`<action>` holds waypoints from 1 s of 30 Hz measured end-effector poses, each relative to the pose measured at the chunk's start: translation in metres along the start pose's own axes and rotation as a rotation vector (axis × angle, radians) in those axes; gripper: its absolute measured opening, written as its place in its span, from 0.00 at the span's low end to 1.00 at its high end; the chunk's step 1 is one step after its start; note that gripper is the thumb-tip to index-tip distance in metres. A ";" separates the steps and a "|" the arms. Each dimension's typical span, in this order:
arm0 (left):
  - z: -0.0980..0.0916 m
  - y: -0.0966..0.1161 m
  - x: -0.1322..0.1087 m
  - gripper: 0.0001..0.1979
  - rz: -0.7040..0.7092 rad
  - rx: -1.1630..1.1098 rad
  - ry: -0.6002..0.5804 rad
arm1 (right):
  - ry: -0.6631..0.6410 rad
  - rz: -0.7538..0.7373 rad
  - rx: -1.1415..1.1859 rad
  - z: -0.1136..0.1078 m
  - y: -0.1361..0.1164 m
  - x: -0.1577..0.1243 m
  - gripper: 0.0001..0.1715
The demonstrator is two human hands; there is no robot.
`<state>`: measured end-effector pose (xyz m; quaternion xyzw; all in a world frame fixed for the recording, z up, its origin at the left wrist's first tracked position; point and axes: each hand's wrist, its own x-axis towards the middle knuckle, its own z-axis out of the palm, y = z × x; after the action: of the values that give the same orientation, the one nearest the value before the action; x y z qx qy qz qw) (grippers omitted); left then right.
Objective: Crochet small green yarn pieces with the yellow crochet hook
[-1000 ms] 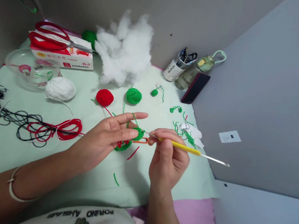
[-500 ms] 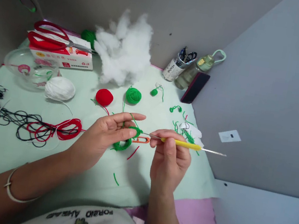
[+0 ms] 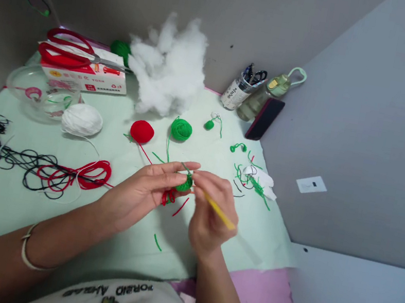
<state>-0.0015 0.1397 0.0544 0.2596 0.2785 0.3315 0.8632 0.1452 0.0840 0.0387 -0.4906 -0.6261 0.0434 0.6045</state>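
Note:
A small green crochet piece (image 3: 184,183) is pinched between the thumb and fingers of my left hand (image 3: 145,186). Green yarn passes over that hand's index finger and runs back to a green yarn ball (image 3: 181,130). My right hand (image 3: 213,216) is closed around a crochet hook (image 3: 220,212) with a yellow handle, which slants down to the right. The hook's tip is at the crochet piece, hidden by my fingers. Just under my left hand lie loops of red yarn (image 3: 168,197), partly covered.
Behind my hands are a red yarn ball (image 3: 142,132) and white stuffing (image 3: 170,70). Red-handled scissors (image 3: 67,49) rest on a box at the back left. Tangled black cord (image 3: 42,170) spreads at left. A phone (image 3: 265,119) leans by a bottle at the back right, above yarn scraps (image 3: 257,183).
My right hand has moved left against the crochet piece, and the hook has swung from level to slanting downward. The green piece has turned in my left hand; the orange stitch marker is now mostly hidden.

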 end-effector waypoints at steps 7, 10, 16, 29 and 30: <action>-0.003 0.002 -0.002 0.17 0.098 0.211 0.024 | -0.004 0.379 0.340 -0.001 -0.001 0.009 0.09; -0.004 0.001 -0.004 0.16 0.123 0.277 0.003 | -0.006 0.441 0.341 -0.002 0.000 0.009 0.09; -0.004 0.004 -0.004 0.15 0.170 0.286 0.043 | 0.000 0.542 0.588 -0.006 0.002 0.013 0.10; 0.000 -0.007 -0.008 0.17 0.280 0.345 0.126 | -0.107 -0.214 -0.252 -0.002 0.000 -0.007 0.19; 0.000 -0.007 -0.007 0.18 0.212 0.273 0.095 | -0.088 -0.233 -0.291 -0.002 0.001 -0.007 0.19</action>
<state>-0.0030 0.1301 0.0528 0.3864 0.3323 0.3914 0.7662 0.1458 0.0782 0.0336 -0.4948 -0.7040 -0.0967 0.5001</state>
